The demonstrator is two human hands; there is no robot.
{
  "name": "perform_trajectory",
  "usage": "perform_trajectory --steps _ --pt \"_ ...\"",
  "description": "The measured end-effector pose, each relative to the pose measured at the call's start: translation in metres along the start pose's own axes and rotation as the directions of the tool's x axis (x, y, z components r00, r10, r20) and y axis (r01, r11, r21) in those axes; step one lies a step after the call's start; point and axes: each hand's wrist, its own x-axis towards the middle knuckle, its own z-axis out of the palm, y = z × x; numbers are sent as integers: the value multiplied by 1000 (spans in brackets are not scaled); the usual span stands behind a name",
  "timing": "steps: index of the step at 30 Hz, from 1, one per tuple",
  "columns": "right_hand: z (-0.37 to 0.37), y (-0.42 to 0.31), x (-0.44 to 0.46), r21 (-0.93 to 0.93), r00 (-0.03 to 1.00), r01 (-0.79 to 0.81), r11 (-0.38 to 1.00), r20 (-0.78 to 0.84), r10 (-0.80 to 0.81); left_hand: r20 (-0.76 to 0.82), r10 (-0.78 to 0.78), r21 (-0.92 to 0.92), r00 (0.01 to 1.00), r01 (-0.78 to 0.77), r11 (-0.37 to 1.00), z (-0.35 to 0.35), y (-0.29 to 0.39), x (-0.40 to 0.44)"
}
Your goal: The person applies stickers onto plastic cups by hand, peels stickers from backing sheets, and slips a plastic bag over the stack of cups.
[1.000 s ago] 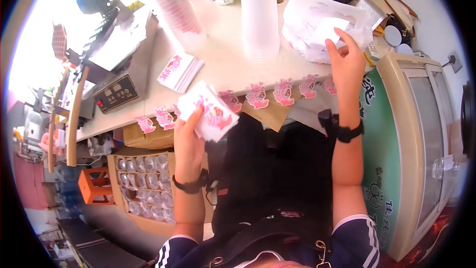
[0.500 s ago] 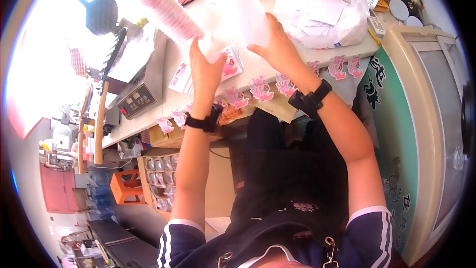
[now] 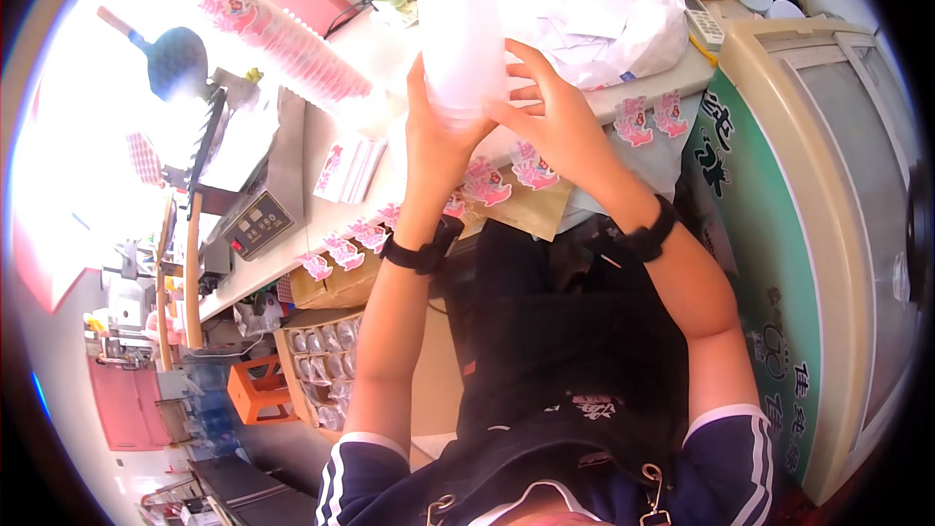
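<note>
A tall stack of pale, translucent cups (image 3: 458, 29) stands at the counter's front, washed out by glare, with rings showing at its near end. My left hand (image 3: 443, 131) wraps its left side and near end. From the right, my right hand (image 3: 550, 107) grips it with thumb and fingers around the near end. Left of my hands stands a second stack of pink-printed cups (image 3: 282, 49), untouched. A small pile of pink-printed cards (image 3: 349, 170) lies on the counter near my left wrist. Pink stickers (image 3: 487, 182) hang in a row along the counter's front edge.
A clear plastic bag of white papers (image 3: 604, 24) sits on the counter (image 3: 336, 122) at right. A machine with a control panel (image 3: 259, 224) stands at left. A green-sided freezer (image 3: 760, 185) is to my right. Below are a box of packed lids or cups (image 3: 326, 360) and an orange stool (image 3: 261, 390).
My left hand has moved right, from near the printed cups onto the pale stack. Both hands now close around its near end. The view has shifted slightly.
</note>
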Motion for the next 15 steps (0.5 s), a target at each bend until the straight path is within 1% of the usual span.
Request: perform_trajectory --steps 1,2,3,4,5,6,7,8,9,10,11,13,15 --pt "-4 -9 -5 5 995 96 995 -11 -96 0 -2 2 1000 2 1000 0 1 -2" --pt "-14 -17 -9 6 995 95 995 -11 -95 -45 29 14 999 -28 1000 1 2 -3" --pt "-32 -21 -14 -124 991 129 984 -13 -131 -88 60 26 994 -57 998 1 4 -6" --pt "-50 -20 -19 -255 986 160 954 -11 -168 -85 59 24 995 -57 998 2 7 -13" --pt "-67 -12 -22 -344 967 102 933 -185 -174 -146 7 -82 989 -19 996 2 13 -23" --pt "-85 -3 -27 -419 918 26 908 -350 -188 -200 -55 -191 978 16 982 1 16 -37" --pt "-104 8 -29 -632 885 -3 775 -363 -292 -212 -120 -235 970 68 970 -2 14 -52" --pt "-121 18 -28 -802 850 -51 595 -348 -396 -219 -183 -279 958 119 953 -7 8 -69" --pt "-134 24 -27 -805 850 -56 591 -349 -394 -204 -230 -378 952 140 915 -10 2 -87" --pt "-145 29 -26 -901 852 43 432 -193 -486 -181 -274 -473 944 161 866 -12 -1 -103" --pt "-153 33 -26 -957 838 141 254 -22 -545 -174 -278 -478 945 165 862 -14 2 -114" --pt "-160 43 -27 -968 853 131 214 0 -522 -128 -301 -536 945 190 823 -14 6 -133" --pt "-164 51 -26 -954 844 208 217 63 -533 -134 -325 -532 936 209 821 -12 9 -146"
